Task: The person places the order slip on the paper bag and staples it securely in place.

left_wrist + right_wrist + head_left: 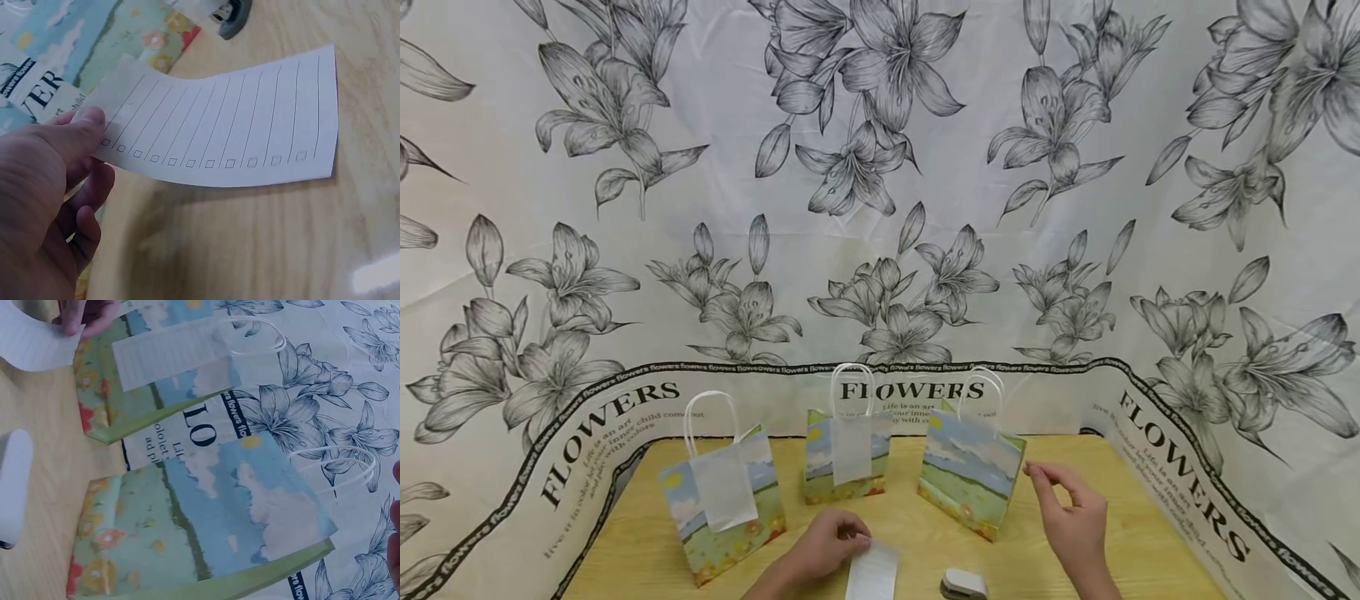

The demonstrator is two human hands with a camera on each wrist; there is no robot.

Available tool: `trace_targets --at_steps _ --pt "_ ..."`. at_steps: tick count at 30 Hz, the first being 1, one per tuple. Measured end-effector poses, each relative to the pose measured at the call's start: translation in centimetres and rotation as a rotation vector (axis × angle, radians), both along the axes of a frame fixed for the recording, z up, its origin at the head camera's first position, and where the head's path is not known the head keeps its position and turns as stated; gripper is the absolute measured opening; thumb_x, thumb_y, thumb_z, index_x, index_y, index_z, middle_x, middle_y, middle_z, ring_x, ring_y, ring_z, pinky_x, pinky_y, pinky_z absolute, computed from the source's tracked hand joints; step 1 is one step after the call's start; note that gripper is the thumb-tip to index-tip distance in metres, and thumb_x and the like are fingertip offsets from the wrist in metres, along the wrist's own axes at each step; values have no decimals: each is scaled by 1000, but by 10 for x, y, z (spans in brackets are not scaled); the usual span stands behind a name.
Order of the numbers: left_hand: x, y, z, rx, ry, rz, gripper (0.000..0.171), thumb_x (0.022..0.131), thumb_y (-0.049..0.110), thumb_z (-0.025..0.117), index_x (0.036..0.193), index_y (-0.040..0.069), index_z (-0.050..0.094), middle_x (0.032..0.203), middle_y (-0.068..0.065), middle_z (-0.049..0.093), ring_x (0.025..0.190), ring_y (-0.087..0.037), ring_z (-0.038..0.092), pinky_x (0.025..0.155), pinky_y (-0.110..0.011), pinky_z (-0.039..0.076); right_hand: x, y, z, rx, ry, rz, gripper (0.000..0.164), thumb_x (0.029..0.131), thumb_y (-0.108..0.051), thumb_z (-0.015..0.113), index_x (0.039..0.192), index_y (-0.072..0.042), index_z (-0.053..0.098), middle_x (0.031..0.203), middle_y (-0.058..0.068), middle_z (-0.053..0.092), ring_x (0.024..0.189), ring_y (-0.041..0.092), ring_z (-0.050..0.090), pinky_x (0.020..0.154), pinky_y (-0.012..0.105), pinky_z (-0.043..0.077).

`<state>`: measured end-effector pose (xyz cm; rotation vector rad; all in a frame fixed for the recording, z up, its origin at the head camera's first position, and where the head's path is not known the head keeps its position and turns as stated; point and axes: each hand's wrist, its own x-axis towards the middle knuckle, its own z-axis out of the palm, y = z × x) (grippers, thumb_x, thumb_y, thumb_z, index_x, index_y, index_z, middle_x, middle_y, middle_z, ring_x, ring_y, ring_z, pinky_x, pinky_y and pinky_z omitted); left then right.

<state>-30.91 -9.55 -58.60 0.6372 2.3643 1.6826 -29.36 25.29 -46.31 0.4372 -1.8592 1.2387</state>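
My left hand (831, 543) pinches one end of a lined paper checklist (219, 125) between thumb and fingers. The white slip has ruled lines with a small box at the end of each, and it bends above the table. Beside the rightmost paper gift bag (970, 471), my right hand (1071, 512) is raised with thumb and forefinger close together; nothing shows between them. In the right wrist view only fingertips (396, 512) appear, apart from that bag (206, 519). This bag has a painted meadow and sky, and its front bears no slip.
Similar bags stand at the left (767, 500) and middle (820, 454), each with a white slip on its front. A small white device with a dark base (964, 583), stapler-like, lies near the front edge of the wooden table (1142, 533). Flower-printed cloth (880, 250) surrounds the table.
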Motion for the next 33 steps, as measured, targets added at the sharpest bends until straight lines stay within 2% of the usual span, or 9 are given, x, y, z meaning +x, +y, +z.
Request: trace_targets --at_steps 4,7,11,16,18,21,25,28,33 --pt "-1 -6 15 -19 18 37 10 92 19 69 92 12 75 82 4 66 69 -10 57 59 -26 48 -13 6 11 36 43 -54 17 81 14 70 92 1 75 87 9 70 84 -1 58 76 13 42" --pt "-7 -11 28 -39 62 54 11 92 19 69 94 10 75 83 3 66 69 -11 58 60 -27 50 -24 7 12 43 -1 -76 23 82 10 72 104 2 72 101 14 68 96 -1 53 80 15 39" --pt "-15 -9 42 -70 115 63 11 93 18 68 95 10 75 83 5 66 66 -9 59 59 -26 50 -37 7 8 27 -145 -107 34 83 2 75 117 0 66 116 14 63 104 8 49 83 19 36" --pt "-25 8 61 -87 178 62 10 94 18 67 94 13 76 83 6 66 67 -12 60 59 -27 51 -48 5 2 43 -315 -76 41 88 -14 74 125 -3 61 127 15 57 116 28 47 92 39 36" --pt "-26 14 68 -84 179 58 10 94 18 67 94 13 75 84 5 66 68 -17 62 59 -27 51 -49 3 -2 62 -375 -52 47 88 -19 74 129 -2 57 130 18 53 120 35 45 95 48 35" --pt "-26 22 75 -89 165 48 11 94 17 66 96 11 75 84 5 65 69 -22 63 57 -28 51 -50 -1 -9 105 -469 -26 55 88 -23 74 133 -1 52 133 21 50 123 40 42 98 55 33" --pt "-32 29 91 -83 187 68 12 94 17 67 98 9 75 83 3 65 66 -20 61 55 -31 51 -57 -7 -14 117 -505 -11 49 91 -22 72 132 -1 54 132 22 52 119 39 46 97 53 36" --pt "-38 34 101 -53 185 86 11 93 17 69 97 9 75 83 -1 67 67 -22 62 55 -32 53 -63 -11 -14 100 -487 -25 39 92 -21 70 127 -5 59 126 18 58 104 32 54 82 44 45" --pt "-39 43 99 -26 144 94 8 92 16 70 95 12 75 85 0 68 77 -25 66 58 -30 55 -65 -13 -22 73 -446 -37 26 94 -14 67 119 -8 65 110 12 65 79 19 54 57 27 43"
